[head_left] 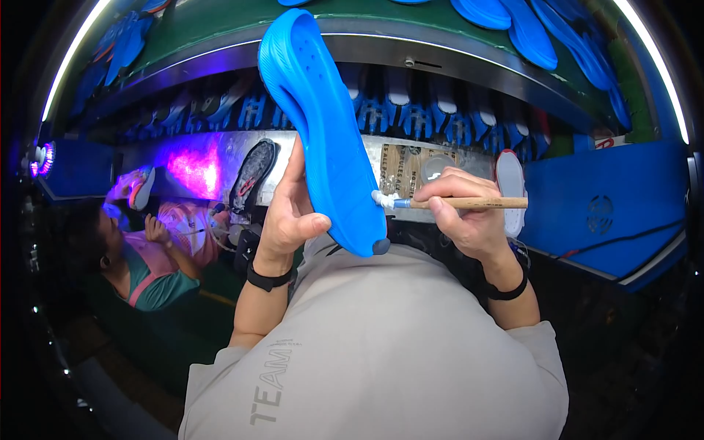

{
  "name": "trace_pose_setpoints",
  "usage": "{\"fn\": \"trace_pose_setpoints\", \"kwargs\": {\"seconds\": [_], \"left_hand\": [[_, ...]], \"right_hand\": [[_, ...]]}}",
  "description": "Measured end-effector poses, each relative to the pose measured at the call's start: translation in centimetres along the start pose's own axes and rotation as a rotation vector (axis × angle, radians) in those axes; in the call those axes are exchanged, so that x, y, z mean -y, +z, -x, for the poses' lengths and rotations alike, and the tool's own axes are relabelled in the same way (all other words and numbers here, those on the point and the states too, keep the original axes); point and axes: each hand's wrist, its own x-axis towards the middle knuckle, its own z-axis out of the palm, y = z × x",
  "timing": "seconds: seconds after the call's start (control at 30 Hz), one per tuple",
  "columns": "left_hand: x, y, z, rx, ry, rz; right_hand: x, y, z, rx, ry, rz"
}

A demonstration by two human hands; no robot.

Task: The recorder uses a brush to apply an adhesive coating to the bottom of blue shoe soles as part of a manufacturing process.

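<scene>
A bright blue shoe sole (334, 158) is held up in front of my chest, its heel end pointing away and its toe end toward me. My left hand (292, 220) grips it along the left edge, thumb on the near part. A dark patch (380, 246) shows at the toe tip. Between the fingers of my right hand (466, 209) is a wooden-handled brush (477, 202). Its white, clumped bristles touch the sole's right edge near the toe.
Past my hands runs a metal bench with a dark shoe upper (254, 174), a round pale container (438, 168) and a white-soled shoe (510, 187). Behind it, shoes hang in a blue rack (418, 117) below a green conveyor (220, 29) carrying blue soles. A co-worker (158, 253) sits at left.
</scene>
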Motion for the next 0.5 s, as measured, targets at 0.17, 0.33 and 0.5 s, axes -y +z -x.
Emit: {"fn": "trace_pose_setpoints", "kwargs": {"seconds": [0.17,0.33,0.5], "left_hand": [[-0.1,-0.3,-0.3,0.008,0.009,-0.012],[-0.4,-0.7,-0.8,0.014,0.024,-0.028],[-1.0,-0.5,-0.4,0.031,0.008,-0.017]], "right_hand": [[0.0,-0.3,0.2,0.022,-0.006,-0.025],[0.2,-1.4,-0.1,-0.152,0.064,-0.119],[0.7,-0.9,-0.4,-0.198,0.050,-0.117]]}}
